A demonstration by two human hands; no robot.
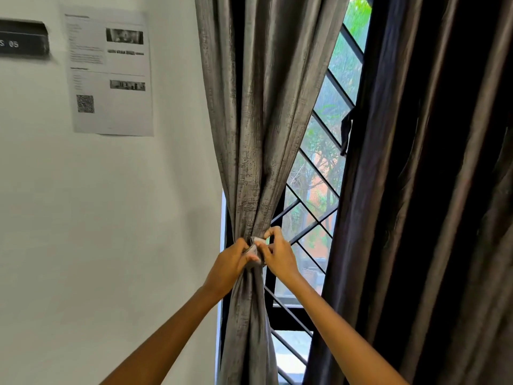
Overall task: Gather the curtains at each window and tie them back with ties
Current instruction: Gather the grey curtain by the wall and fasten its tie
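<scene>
I see the grey curtain bunched at the window's left edge; my left hand and right hand both pinch the tie wrapped around it.

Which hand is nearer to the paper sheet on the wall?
Left. The left hand is nearer the paper sheet; the right hand lies farther, toward the window.

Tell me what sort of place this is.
Probably a numbered room in an institution or lodging, not certain. A printed notice with a QR code and a dark sign plate hang on the white wall, beside a grilled window with grey curtains.
</scene>
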